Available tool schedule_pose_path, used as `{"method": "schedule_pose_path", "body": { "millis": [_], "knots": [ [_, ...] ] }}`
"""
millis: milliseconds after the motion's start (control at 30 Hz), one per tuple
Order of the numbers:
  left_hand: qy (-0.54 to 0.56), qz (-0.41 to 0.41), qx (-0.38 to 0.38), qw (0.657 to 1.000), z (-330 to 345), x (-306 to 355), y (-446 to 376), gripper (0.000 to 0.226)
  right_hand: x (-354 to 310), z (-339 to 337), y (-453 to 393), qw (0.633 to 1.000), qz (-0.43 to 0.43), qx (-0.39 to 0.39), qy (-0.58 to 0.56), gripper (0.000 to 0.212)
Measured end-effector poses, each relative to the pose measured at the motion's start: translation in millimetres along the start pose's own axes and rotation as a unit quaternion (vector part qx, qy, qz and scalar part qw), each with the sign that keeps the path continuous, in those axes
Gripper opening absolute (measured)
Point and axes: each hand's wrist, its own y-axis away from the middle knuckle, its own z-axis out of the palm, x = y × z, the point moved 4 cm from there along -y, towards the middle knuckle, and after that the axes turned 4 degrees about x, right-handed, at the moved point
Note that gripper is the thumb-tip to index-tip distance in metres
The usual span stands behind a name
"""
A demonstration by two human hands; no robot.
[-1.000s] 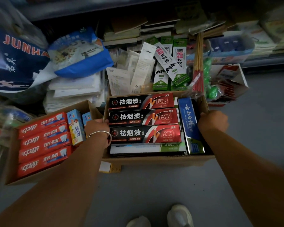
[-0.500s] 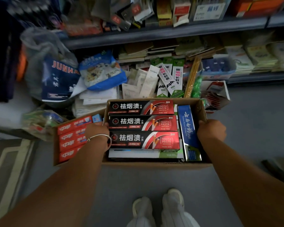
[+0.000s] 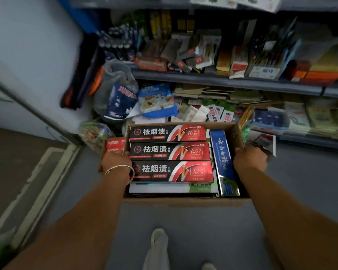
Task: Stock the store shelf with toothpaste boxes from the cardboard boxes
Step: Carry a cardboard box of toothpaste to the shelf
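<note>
Left hand [image 3: 116, 159] at nine o'clock and right hand [image 3: 250, 159] at three o'clock grip the cardboard box [image 3: 185, 201] of toothpaste boxes [image 3: 171, 151].

Plain brown cardboard box [image 3: 185, 201], matt and slightly rough at the rim. Inside, the red-and-black toothpaste cartons [image 3: 172, 151] gleam, glossy printed card catching the light. The blue toothpaste carton [image 3: 221, 151] beside them shines too, with a foil-like silver end. A thin metal bangle [image 3: 119, 168] glints on the wrist. Grey floor [image 3: 183, 230] looks smooth and matt. Crinkled clear plastic bag [image 3: 115, 75] by the painted metal shelf [image 3: 222, 82].
</note>
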Motion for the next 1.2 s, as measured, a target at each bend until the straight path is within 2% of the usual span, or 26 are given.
{"method": "schedule_pose_path", "body": {
  "millis": [200, 367, 433, 567, 833, 1067, 1200],
  "knots": [
    [0.047, -0.026, 0.057, 0.997, -63, -1, 71, 0.029, -25, -46, 21, 0.995, -0.087, -0.033, 0.044, 0.039],
    [0.108, -0.078, 0.083, 0.988, -115, -16, 124, 0.032, -41, -61, 54, 0.98, -0.169, -0.064, 0.086, 0.037],
    [0.116, -0.075, 0.117, 0.984, -139, -26, 140, 0.029, -45, -63, 72, 0.973, -0.195, -0.074, 0.095, 0.039],
    [0.134, -0.102, 0.162, 0.972, -183, -56, 168, 0.029, -47, -60, 113, 0.961, -0.24, -0.095, 0.097, 0.038],
    [0.181, -0.17, 0.286, 0.926, -267, -151, 223, 0.026, -29, -42, 210, 0.929, -0.324, -0.146, 0.102, 0.04],
    [0.181, -0.238, 0.369, 0.88, -324, -223, 294, 0.014, -22, -24, 301, 0.86, -0.437, -0.222, 0.143, 0.048],
    [0.188, -0.293, 0.434, 0.831, -345, -256, 345, 0.015, -14, -24, 350, 0.814, -0.498, -0.263, 0.141, 0.046]
  ]
}}
